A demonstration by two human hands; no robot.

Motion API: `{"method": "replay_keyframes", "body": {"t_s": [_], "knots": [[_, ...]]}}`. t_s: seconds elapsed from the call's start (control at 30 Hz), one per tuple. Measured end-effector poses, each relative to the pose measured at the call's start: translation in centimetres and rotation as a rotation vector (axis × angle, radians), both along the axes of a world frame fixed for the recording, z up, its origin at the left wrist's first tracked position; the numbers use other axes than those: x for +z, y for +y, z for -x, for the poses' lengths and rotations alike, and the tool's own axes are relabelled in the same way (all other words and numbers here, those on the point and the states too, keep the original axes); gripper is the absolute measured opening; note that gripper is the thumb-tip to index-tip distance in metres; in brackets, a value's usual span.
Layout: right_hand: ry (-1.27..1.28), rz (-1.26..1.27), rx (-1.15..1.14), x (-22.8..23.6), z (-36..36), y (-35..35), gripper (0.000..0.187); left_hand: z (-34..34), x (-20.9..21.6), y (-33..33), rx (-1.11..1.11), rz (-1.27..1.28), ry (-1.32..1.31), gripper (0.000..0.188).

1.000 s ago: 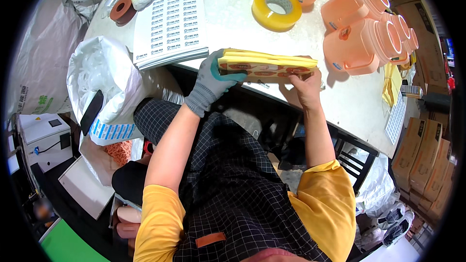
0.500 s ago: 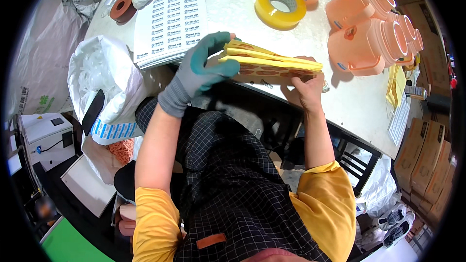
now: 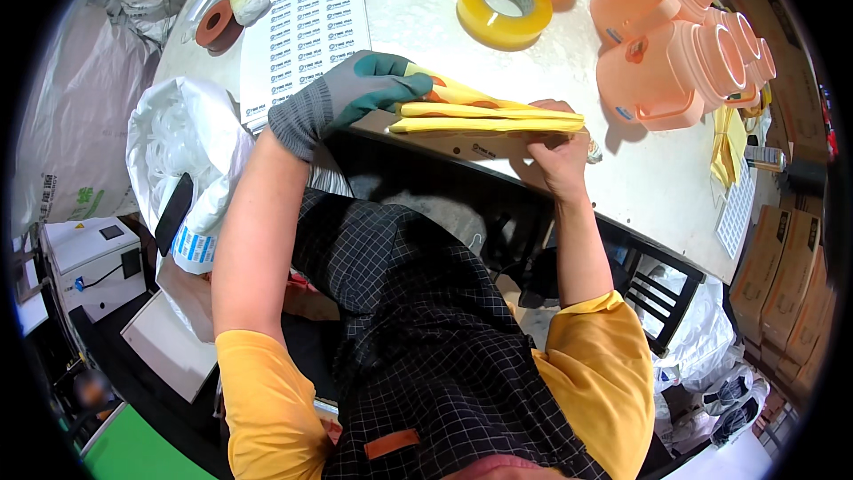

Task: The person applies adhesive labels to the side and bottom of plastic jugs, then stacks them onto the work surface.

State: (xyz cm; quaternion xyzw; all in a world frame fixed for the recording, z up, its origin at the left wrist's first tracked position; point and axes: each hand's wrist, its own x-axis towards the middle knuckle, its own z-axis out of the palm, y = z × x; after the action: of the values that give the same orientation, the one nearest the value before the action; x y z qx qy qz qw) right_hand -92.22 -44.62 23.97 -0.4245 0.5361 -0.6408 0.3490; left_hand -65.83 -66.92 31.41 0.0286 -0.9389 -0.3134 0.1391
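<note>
A stack of thin yellow sheets (image 3: 489,118) with orange-red oval shapes on them is held up over the table's near edge, seen mostly edge-on. My left hand (image 3: 362,91), in a grey and green glove, pinches the top sheet at the stack's left end and lifts it away from those below. Bare, my right hand (image 3: 560,156) grips the right end, its thumb on the near side and its fingers partly hidden behind the stack.
Beyond the stack lie a yellow tape roll (image 3: 505,9) and white printed label sheets (image 3: 306,36). Peach plastic jugs (image 3: 657,76) stand at the right of the white table (image 3: 657,204). A white bag of clear plastic pieces (image 3: 187,142) sits at the left.
My left hand has closed from a spread grip onto the top sheet at the left end, and that sheet now angles upward. The stack has tilted, hiding its printed underside. My right hand keeps its hold.
</note>
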Motion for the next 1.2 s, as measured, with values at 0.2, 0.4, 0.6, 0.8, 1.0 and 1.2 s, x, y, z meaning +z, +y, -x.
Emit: {"method": "replay_keyframes", "body": {"t_s": [0.2, 0.4, 0.6, 0.8, 1.0, 1.2], "knots": [[-0.066, -0.049, -0.002, 0.0, -0.1, 0.2, 0.034, 2.2, 2.4, 2.0, 0.484, -0.592, -0.310, 0.040], [-0.075, -0.121, -0.035, -0.6, -0.1, 0.5, 0.033, 1.9, 0.0, 4.0, 0.771, -0.672, 0.328, 0.035], [-0.064, -0.147, -0.077, -0.8, -0.3, 0.2, 0.027, -3.1, 5.1, 5.7, 0.847, -0.281, 0.820, 0.033], [-0.043, -0.141, -0.058, -1.2, 0.2, 0.2, 0.029, -7.8, 8.6, 9.4, 0.853, -0.349, 0.927, 0.040], [-0.059, -0.174, -0.052, -1.0, 0.4, 0.3, 0.030, -2.6, 2.0, 14.3, 0.654, 0.147, 0.402, 0.020], [-0.134, -0.087, 0.048, -2.1, 0.7, 0.1, 0.027, 1.8, -4.1, 11.6, 0.899, 0.378, 0.624, 0.024]]}}
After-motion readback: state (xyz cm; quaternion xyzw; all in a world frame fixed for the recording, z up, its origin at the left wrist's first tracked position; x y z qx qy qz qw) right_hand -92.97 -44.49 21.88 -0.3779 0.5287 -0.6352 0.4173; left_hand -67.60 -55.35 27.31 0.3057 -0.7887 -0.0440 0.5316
